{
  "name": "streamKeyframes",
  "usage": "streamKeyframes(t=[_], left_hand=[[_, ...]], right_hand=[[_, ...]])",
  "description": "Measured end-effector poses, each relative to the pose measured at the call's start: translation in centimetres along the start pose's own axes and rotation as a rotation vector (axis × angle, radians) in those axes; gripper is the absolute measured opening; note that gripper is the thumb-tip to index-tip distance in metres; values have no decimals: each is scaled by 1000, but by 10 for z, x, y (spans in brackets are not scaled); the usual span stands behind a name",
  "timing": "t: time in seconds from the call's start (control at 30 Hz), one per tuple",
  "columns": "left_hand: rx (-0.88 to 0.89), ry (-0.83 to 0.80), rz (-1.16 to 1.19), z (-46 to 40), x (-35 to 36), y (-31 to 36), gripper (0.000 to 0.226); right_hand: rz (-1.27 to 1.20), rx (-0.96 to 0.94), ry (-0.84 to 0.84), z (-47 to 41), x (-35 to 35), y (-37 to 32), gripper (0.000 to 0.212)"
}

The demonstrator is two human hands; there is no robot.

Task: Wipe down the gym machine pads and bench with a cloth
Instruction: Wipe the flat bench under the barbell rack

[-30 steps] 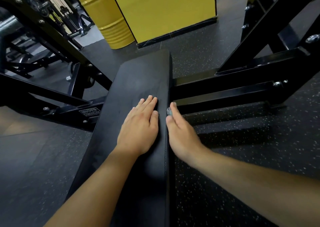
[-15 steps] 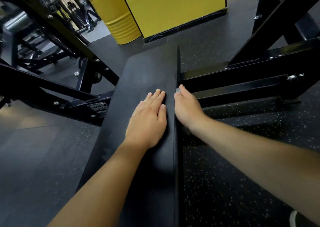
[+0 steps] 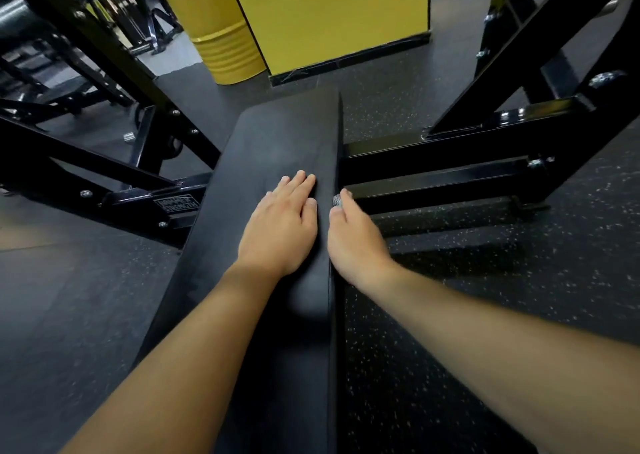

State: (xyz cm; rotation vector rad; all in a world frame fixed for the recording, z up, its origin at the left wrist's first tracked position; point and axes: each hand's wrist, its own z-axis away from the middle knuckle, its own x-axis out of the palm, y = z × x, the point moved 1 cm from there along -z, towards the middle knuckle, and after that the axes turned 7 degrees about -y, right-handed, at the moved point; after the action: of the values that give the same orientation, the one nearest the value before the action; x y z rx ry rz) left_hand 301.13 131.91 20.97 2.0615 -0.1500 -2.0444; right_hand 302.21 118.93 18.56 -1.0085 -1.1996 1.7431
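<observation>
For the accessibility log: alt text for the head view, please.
A person's left hand rests flat on a black bench pad while the right hand presses a small grey cloth against its right edge, black machine frame alongside.

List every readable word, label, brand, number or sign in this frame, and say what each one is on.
"HAMMER STRENGTH": a two-line plate on the black frame beam left of the bench pad; small and slightly blurred, so this reading is likely rather than certain.
Yellow drum: no text visible.
Yellow panel: no text visible.
Nothing else carries lettering.
</observation>
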Motion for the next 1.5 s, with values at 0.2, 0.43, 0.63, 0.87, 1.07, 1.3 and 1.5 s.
streamKeyframes(t=[0.2, 0.43, 0.63, 0.87, 1.07, 1.3, 1.5], left_hand=[[-12, -5, 16, 5, -5, 6, 49], [-90, -59, 50, 30, -12, 4, 50], [-103, -95, 30, 66, -12, 2, 53], [-123, -56, 50, 75, -2, 6, 53], [-136, -1, 70, 76, 0, 8, 53], [-130, 0, 57, 75, 0, 7, 54], [-128, 1, 39, 75, 4, 6, 53]], right_hand=[[-51, -29, -19, 54, 9, 17, 51], [-143, 3, 18, 27, 8, 9, 51], [-159, 22, -2, -17, -5, -3, 54], [-164, -47, -15, 21, 1, 7, 52], [-228, -56, -50, 75, 13, 23, 50], [-217, -54, -32, 27, 5, 11, 51], [-177, -42, -36, -1, -7, -1, 52]])
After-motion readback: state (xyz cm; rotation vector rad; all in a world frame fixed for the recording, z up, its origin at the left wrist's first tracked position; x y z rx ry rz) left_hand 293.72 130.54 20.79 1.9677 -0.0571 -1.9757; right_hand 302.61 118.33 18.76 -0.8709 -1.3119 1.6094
